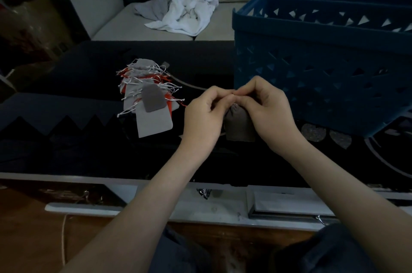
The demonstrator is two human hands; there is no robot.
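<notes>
- Pouch [239,125]: small, dark grey, with a drawstring. We see it upright between the two hands, gathered neck at the fingertips, bottom edge low over the dark cloth [66,143] that covers the table [111,178]. We cannot tell whether the pouch touches the cloth.
- Left hand [204,114]: fingers curled, thumb and forefinger pinching the neck of the pouch from its left side.
- Right hand [267,109]: fingers curled as well, pinching the same neck from the right. Its fingertips meet those of the left hand just above the pouch. The string is too small for us to make out.
- Just left of the left hand we see a pile [149,92] of flat pouches in light grey, dark grey and orange, white and orange strings spread loose. One dark grey pouch lies on a larger light grey one.
- Behind and to the right of the right hand stands a blue basket [323,60] with triangular holes, slightly tilted.
- Beyond the table we see a pale sofa [107,5], with crumpled white and grey towels [185,11] on its seat.
- At far left, beside the sofa, sits a brown box [33,27].
</notes>
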